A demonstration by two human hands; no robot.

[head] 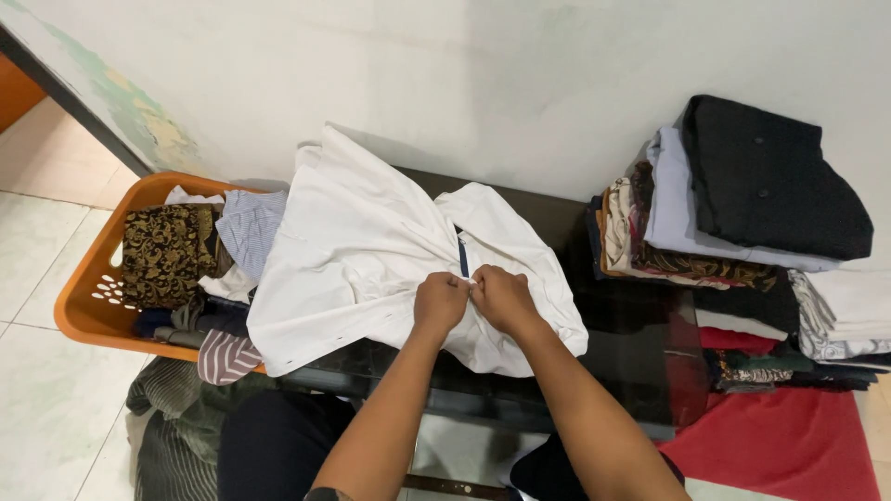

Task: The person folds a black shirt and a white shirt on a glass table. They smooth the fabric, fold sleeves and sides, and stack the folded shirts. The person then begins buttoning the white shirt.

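On the dark glass bench [640, 353], a white shirt [362, 250] lies spread; left hand [440, 302] & right hand [502, 297] both pinch its front edge together near the middle, fingers clenched on cloth, probably doing up a button. Next calls for fine fingertip work, I'd say. Orange laundry basket [88, 306] w/ mixed clothes left, folded clothes stack [742, 232] right, white wall behind, pale tiled floor.
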